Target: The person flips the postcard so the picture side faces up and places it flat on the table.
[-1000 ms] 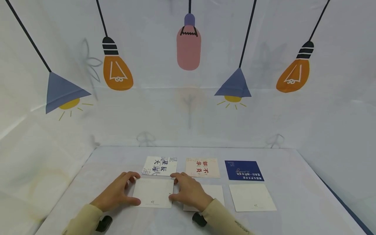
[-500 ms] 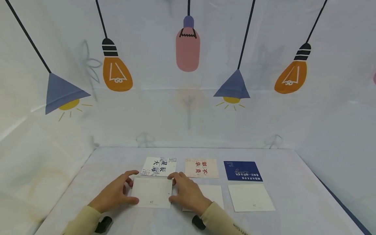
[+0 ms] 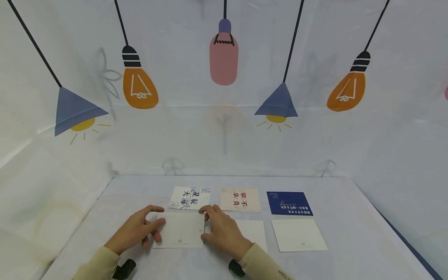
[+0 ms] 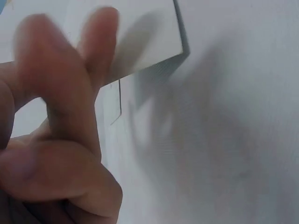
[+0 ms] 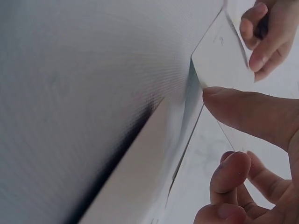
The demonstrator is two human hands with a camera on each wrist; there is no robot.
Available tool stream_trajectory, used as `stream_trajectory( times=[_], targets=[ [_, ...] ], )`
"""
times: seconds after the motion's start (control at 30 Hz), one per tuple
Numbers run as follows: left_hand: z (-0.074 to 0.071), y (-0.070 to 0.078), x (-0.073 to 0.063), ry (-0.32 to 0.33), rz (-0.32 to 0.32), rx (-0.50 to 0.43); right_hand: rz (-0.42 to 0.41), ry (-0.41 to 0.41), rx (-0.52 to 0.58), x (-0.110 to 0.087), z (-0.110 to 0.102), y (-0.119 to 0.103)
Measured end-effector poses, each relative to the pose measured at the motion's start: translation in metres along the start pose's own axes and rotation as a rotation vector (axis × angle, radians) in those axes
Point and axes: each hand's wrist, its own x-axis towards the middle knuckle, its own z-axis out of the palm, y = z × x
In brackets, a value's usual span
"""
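Both hands are at a white card point(image 3: 180, 230) with a small printed mark, left of centre on the white table. At its right edge my right hand point(image 3: 225, 233) holds it, index finger by the far corner and thumb lower down. My left hand point(image 3: 138, 229) is at the left edge, thumb and curled fingers lapping over it. In the left wrist view a corner of the card point(image 4: 159, 42) casts a shadow on the tabletop, and the left fingertips are blurred. The right wrist view has the right thumb point(image 5: 247, 112) against the card's edge.
Behind lie a card with dark lettering point(image 3: 190, 198), a cream card with red lettering point(image 3: 240, 200) and a blue card point(image 3: 290, 203). Two more white cards, one near the right forearm point(image 3: 253, 233) and one farther right point(image 3: 299, 235), lie in front. A patterned cloth wall point(image 3: 224, 140) stands behind.
My left thumb has moved up from the card's near left corner and the left fingers have shifted along that edge, showing the corner. The right hand has barely moved.
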Motion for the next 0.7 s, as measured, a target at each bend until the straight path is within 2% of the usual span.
stream_trajectory(
  times=[0.3,0.37,0.57,0.7],
  targets=[
    [0.0013,-0.0049,0.0016,-0.032,-0.010,-0.050,0.003,0.026,0.017,-0.0030,0.0036,0.0036],
    [0.0016,-0.0044,0.0016,-0.027,-0.009,-0.048,0.019,0.014,0.065,-0.0040,0.0021,0.0046],
    [0.0017,-0.0030,0.0006,-0.006,-0.014,-0.043,0.116,-0.073,0.301,-0.0050,-0.0021,0.0071],
    [0.0018,-0.0032,-0.0003,-0.006,-0.006,-0.051,0.153,-0.096,0.372,-0.0053,-0.0010,0.0063]
  ],
)
